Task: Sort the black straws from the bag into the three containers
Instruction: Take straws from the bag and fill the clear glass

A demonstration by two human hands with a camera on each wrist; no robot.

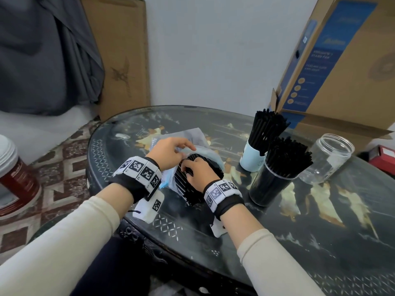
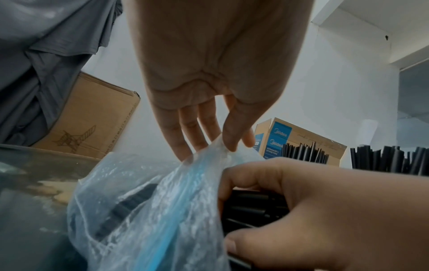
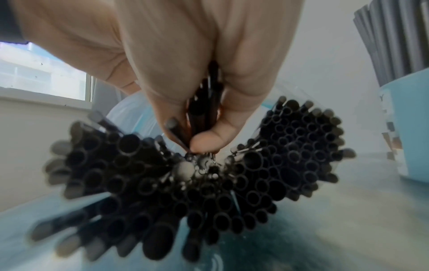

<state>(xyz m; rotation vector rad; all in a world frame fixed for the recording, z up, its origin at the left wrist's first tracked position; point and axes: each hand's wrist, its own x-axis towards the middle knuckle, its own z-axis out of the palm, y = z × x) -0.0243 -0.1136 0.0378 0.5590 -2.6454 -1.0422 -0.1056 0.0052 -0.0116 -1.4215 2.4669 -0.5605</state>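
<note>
A clear bluish plastic bag (image 1: 201, 144) lies on the round dark table (image 1: 320, 242), with a thick bundle of black straws (image 1: 186, 184) sticking out of its near end. My left hand (image 1: 171, 152) pinches the bag's edge (image 2: 209, 152) between thumb and fingertips and holds it up. My right hand (image 1: 198, 170) is dug into the bundle and grips a few straws (image 3: 202, 113) between fingers and thumb. The straws' open ends (image 3: 209, 183) fan out below it. A light blue cup (image 1: 252, 160) and a clear tumbler (image 1: 269, 184) stand full of straws. A clear jar (image 1: 327, 159) is empty.
A large cardboard box (image 1: 342, 71) leans at the table's far right, just behind the cup. Another flat carton (image 1: 121, 54) and grey cloth (image 1: 42, 54) stand against the wall at left. A red tub (image 1: 15, 178) sits on the patterned floor.
</note>
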